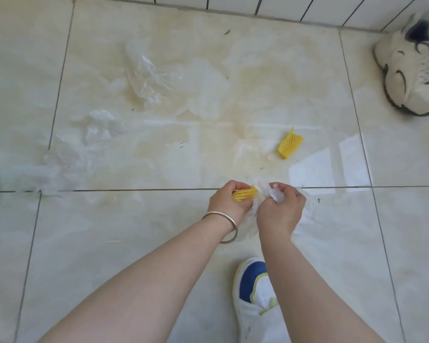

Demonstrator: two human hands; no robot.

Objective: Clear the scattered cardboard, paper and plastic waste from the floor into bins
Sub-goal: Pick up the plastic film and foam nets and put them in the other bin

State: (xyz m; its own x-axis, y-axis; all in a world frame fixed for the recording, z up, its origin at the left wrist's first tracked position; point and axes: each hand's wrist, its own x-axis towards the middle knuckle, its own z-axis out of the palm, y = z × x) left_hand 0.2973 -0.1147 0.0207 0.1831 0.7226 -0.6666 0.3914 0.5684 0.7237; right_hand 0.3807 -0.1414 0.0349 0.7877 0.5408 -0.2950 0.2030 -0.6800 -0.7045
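- The clear plastic sheet [278,194] hangs just above the white shoe [254,305], pinched by the curled right hand [280,209].
- The left hand [229,200] grips a yellow foam net [244,193].
- I think it is best to crumple both together before reaching for the second foam net [289,143], beyond the shoe.

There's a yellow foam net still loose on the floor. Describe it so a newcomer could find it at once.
Start from the beige sneaker by the far wall at top right, then look down and left across the tile. The loose yellow foam net lies alone there; its twin is gripped in the left hand, and the other litter is clear plastic.
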